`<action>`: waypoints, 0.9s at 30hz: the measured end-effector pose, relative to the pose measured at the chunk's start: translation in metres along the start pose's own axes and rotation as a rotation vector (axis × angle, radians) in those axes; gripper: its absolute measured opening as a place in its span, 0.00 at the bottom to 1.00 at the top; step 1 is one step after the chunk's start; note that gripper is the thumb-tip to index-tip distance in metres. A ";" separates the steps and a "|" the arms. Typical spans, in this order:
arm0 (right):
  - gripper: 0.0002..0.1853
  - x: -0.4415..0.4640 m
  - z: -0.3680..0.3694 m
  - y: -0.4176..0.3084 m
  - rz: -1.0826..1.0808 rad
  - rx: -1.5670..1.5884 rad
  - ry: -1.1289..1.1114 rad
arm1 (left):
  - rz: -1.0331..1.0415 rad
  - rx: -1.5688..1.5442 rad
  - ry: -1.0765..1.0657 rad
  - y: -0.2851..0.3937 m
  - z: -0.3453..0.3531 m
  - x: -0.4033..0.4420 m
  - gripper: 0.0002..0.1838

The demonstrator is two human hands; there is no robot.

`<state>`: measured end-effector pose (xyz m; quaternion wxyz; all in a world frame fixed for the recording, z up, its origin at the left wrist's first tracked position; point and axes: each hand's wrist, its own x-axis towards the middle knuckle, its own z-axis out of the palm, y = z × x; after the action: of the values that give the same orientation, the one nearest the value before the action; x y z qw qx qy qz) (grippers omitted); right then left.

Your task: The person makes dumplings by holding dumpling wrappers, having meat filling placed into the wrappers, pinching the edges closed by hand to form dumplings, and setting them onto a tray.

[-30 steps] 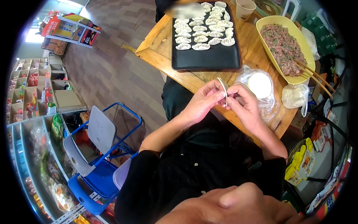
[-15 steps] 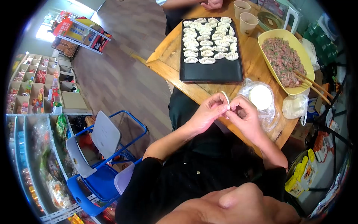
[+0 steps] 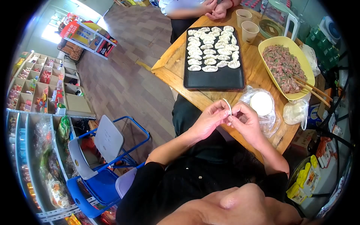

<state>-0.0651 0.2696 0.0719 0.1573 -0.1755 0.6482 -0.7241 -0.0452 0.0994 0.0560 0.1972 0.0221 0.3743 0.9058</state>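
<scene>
A pale dough wrapper [image 3: 227, 105], seen edge-on and folded, is pinched between my two hands at the table's front edge. My left hand [image 3: 210, 119] grips it from the left, fingers curled. My right hand [image 3: 244, 119] pinches its near edge, thumb against fingertips. Any filling inside is hidden. Beyond them lies a black tray [image 3: 213, 79] with several rows of pleated dumplings [image 3: 210, 57]. Just right of my right hand, a stack of round wrappers [image 3: 261, 104] rests on clear plastic. A yellow bowl [image 3: 310, 71] of minced filling [image 3: 284, 66] holds chopsticks [image 3: 312, 91].
Across the wooden table [image 3: 170, 62] are another person's hands [image 3: 217, 9]. Two paper cups [image 3: 249, 32] and a clear pitcher [image 3: 275, 18] stand at the back. A knotted plastic bag [image 3: 295, 111] lies at the right edge. Folding chairs [image 3: 108, 138] stand at left.
The view has tilted up, so the table sits lower and the other person's hands have come into sight. My hands still pinch the wrapper, with small finger shifts.
</scene>
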 end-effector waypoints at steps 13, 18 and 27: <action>0.03 0.003 0.000 -0.003 0.065 0.097 -0.046 | 0.013 0.079 0.020 0.001 -0.007 0.003 0.07; 0.04 0.004 0.000 0.002 0.092 0.083 -0.045 | 0.020 0.109 0.012 0.001 -0.011 0.002 0.08; 0.04 0.005 0.000 0.006 0.092 0.076 -0.041 | -0.011 0.139 0.011 0.004 -0.012 0.003 0.08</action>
<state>-0.0700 0.2666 0.0667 0.2104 -0.1542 0.6243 -0.7364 -0.0516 0.0904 0.0499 0.1980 0.0287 0.4373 0.8768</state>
